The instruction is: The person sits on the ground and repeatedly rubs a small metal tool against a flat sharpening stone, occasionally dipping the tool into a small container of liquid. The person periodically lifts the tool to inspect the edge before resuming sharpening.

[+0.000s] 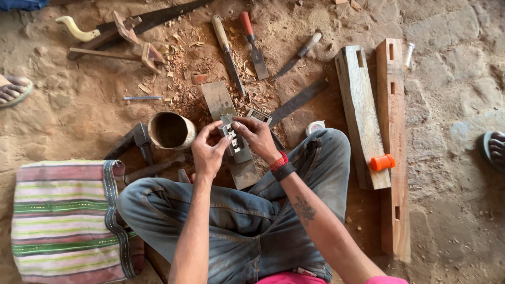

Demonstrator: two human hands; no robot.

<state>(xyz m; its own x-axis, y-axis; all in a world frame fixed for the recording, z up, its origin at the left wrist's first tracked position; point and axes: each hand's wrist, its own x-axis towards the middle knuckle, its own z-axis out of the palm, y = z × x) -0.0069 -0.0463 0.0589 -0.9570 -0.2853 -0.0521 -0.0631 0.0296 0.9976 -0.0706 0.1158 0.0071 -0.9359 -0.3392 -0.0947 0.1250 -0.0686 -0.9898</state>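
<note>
I sit cross-legged in jeans on a dirt floor. Both hands hold a small grey metal tool (233, 138), a block-like plane or jig, above my knees. My left hand (208, 150) pinches its left side with the fingers curled. From the right, my right hand (258, 135) grips its top edge; a red thread and a black band circle that wrist. Under the tool lies a flat grey sharpening stone (220, 99) that runs towards my lap.
Chisels (256, 48), a file (229, 53) and a saw (158, 17) lie ahead among wood shavings. A round tin (171, 130) and a hammer (138, 139) sit left. Two mortised wooden beams (392, 142), an orange cap (382, 162), a striped bag (66, 221). Other people's sandalled feet (14, 88) at both edges.
</note>
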